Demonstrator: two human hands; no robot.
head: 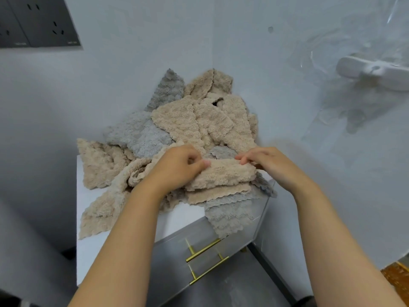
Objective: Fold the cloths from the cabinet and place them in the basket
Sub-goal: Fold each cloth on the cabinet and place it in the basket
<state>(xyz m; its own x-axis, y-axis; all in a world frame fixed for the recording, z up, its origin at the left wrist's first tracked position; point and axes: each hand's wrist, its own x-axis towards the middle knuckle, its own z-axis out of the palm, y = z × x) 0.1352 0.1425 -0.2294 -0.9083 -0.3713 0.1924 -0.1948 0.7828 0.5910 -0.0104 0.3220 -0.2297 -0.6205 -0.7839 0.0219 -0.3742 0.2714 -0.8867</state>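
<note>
The fingers [204, 163] of the left hand [177, 167] and right hand [265, 162] pinch the top fold of a beige cloth [221, 177], one at each end. It lies at the front of a loose pile [199, 120] of beige and grey cloths. The fleece looks light, soft and floppy, likely to sag unless held by its corners or scalloped hem. The pile covers the white surface [88, 262] of a grey cabinet [172, 262] with brass handles [205, 249], set in a pale corner below a dark socket panel [37, 21]. No basket shows.
</note>
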